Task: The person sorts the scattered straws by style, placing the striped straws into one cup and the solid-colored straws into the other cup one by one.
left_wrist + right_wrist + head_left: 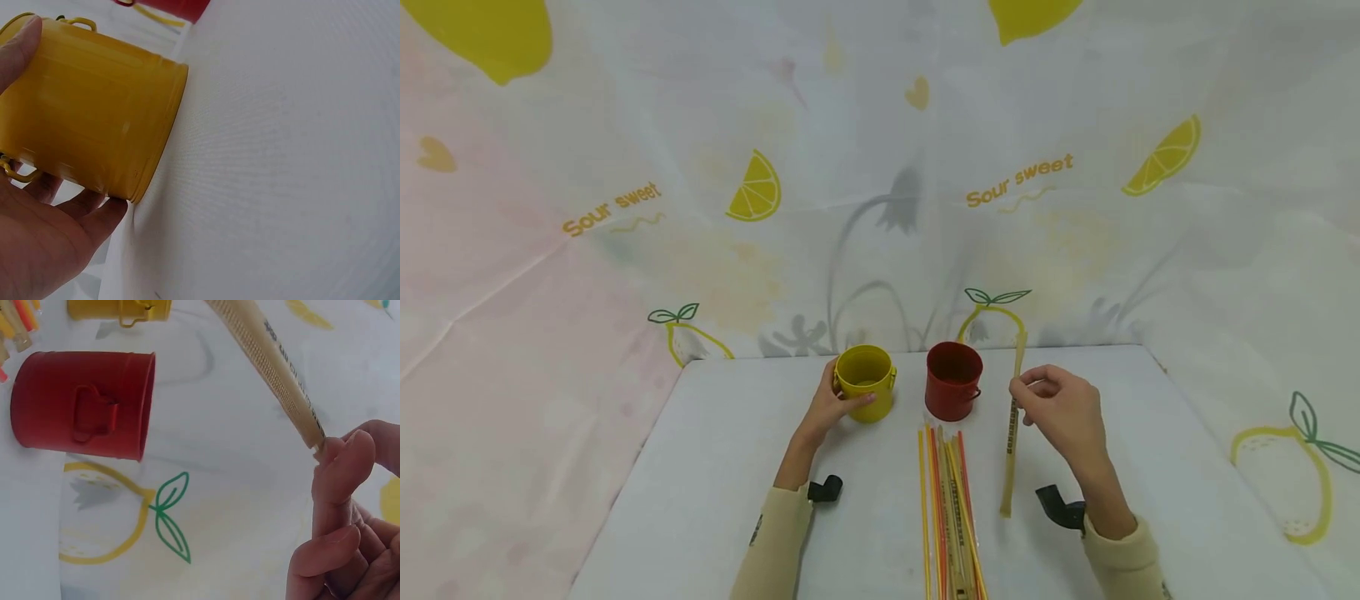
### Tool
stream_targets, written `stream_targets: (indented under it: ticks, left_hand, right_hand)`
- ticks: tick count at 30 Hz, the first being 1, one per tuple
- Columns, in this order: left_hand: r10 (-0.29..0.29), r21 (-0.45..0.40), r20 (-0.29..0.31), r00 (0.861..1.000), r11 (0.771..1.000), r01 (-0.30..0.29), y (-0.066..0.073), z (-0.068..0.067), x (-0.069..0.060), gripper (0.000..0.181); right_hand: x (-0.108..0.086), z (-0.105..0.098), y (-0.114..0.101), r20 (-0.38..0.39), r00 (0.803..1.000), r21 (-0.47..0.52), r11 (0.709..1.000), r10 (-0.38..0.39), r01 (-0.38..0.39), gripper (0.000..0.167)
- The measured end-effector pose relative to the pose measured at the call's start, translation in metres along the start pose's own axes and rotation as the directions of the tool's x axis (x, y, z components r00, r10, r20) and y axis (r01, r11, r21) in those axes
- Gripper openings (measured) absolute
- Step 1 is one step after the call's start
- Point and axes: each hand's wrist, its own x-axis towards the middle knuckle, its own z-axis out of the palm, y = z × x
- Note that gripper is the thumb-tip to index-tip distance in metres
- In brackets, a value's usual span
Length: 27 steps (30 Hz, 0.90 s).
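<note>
"How's the right hand [1063, 408]?"
"Thumb and fingertips pinch a slim tan stick [1010, 467], its dark printing too small to read."
"And the left hand [832, 407]?"
"Gripping a yellow cylindrical metal bucket [882, 403] — thumb one side, fingers the other."
"Between the hands?"
"A red metal bucket [950, 398] with looped ears; nearer the wrists, a bundle of thin yellow, orange-red and tan sticks [955, 517]. Beyond — a printed backdrop [865, 117] lettered 'Sour sweet'."

Yellow, red, tan on white

Yellow bucket [881, 406]: plain yellow throughout. Red bucket [950, 398]: plain red, darker inside. Tan stick [1011, 452]: dark print along its length. Stick bundle [952, 508]: yellow, orange, red, tan. Table [737, 433]: white. Backdrop [865, 108]: pale, pinkish at left; yellow lemon slices [756, 190], orange lettering [1019, 179], green-outlined leaves [977, 295]. Sleeves [775, 542]: beige.
</note>
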Motion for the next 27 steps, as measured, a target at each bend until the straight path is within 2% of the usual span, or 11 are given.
stream_targets:
  ticks: [4,9,15,22,27]
  left_hand:
    - [0.001,0.008,-0.011,1.0,1.0,-0.001,-0.001,0.0,0.0,0.088]
    - [0.002,0.006,-0.01,1.0,1.0,-0.002,-0.001,0.0,0.001,0.087]
    - [0.007,0.007,-0.009,1.0,1.0,-0.007,0.0,-0.001,-0.001,0.088]
    - [0.008,0.002,-0.009,1.0,1.0,-0.008,-0.001,-0.001,0.0,0.088]
    - [0.004,-0.006,0.007,1.0,1.0,-0.004,0.001,-0.001,0.0,0.088]
  right_hand:
    - [0.001,0.004,-0.011,-0.109,0.992,0.065,0.996,-0.062,0.069,0.009]
    - [0.008,0.01,-0.026,-0.217,0.967,0.153,0.974,-0.132,0.167,0.006]
    - [0.018,0.02,-0.05,-0.276,0.941,0.219,0.941,-0.194,0.258,0.004]
    - [0.023,0.032,-0.086,-0.373,0.877,0.272,0.868,-0.304,0.416,0.006]
    - [0.027,0.047,-0.092,-0.403,0.86,0.307,0.839,-0.314,0.45,0.006]
